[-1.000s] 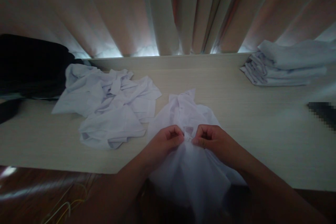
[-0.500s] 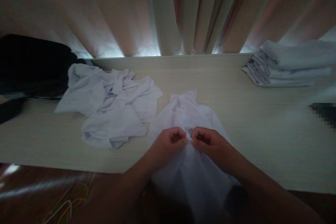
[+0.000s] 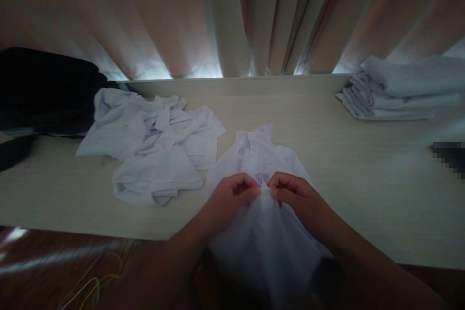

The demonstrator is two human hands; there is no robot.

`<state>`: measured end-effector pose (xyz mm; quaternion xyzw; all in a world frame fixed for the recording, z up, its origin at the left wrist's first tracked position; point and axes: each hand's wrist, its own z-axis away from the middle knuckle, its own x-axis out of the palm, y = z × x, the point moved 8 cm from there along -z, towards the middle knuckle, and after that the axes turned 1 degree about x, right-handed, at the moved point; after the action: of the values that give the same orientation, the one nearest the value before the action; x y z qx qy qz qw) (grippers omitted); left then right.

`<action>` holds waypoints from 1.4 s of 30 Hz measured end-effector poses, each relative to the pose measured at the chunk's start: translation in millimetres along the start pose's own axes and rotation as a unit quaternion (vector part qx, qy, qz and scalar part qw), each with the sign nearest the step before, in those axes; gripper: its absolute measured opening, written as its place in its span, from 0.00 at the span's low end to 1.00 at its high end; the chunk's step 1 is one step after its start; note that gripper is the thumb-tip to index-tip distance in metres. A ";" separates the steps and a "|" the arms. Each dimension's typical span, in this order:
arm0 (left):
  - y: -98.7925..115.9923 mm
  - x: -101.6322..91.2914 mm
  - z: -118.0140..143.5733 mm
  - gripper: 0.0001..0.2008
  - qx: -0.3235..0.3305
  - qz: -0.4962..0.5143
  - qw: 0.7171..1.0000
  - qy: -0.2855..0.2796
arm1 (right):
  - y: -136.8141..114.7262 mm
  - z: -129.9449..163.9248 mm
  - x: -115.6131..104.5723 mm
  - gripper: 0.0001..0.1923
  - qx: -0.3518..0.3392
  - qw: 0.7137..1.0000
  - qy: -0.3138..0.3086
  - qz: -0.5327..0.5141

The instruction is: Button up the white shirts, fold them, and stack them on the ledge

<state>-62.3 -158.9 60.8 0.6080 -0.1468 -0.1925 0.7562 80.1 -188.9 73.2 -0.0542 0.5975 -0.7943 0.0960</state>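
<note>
A white collared shirt [image 3: 254, 155] lies in front of me, its collar pointing away and its lower part hanging over the table's near edge. My left hand [image 3: 236, 196] pinches the front of the shirt between thumb and fingers. Just to its right, my right hand [image 3: 294, 193] pinches the same cloth, leaving a narrow gap between the two hands. A small raised fold of fabric shows in that gap. Whether a button sits under the fingertips is too dim to tell.
Crumpled white shirts [image 3: 163, 145] lie to the left, beside a black bag-like bulk [image 3: 47, 92]. Folded white garments [image 3: 407, 92] are stacked at the back right. A dark object [image 3: 450, 157] lies at the right edge. Curtains [image 3: 232, 19] hang behind the table [image 3: 363, 193]. Cables [image 3: 96, 286] lie on the floor.
My right hand has shifted slightly up and to the right, widening the gap between the hands. The pinched cloth now stands up a little between them.
</note>
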 end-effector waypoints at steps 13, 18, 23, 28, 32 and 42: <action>16.7 -26.9 -0.1 0.09 0.001 0.048 0.990 0.135 | -2.6 1.5 7.2 0.16 -0.057 0.961 0.032 0.269; 38.5 -40.4 -6.6 0.09 0.055 0.113 0.978 0.166 | -3.5 2.3 22.5 0.16 -0.073 0.939 -0.013 0.335; 60.4 -58.2 -15.7 0.10 0.161 0.129 0.959 0.192 | -34.6 4.3 -12.2 0.16 -0.137 0.961 0.095 0.221; 38.0 -41.9 -10.5 0.26 0.156 -0.154 0.963 0.155 | -5.3 -28.0 -41.6 0.17 -0.081 0.934 0.087 0.336; 11.0 -30.3 -7.7 0.22 0.123 -0.381 0.905 0.141 | 12.1 -40.1 -64.8 0.11 -0.034 0.898 0.154 0.411; -18.7 -47.4 -19.2 0.11 -0.063 0.107 0.991 0.056 | -32.4 2.5 19.0 0.10 -0.286 0.825 0.042 0.485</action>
<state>-97.5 -123.6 38.9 0.5495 -0.1563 -0.0847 0.8164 59.2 -186.7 104.5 0.2513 0.7506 -0.4400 0.4240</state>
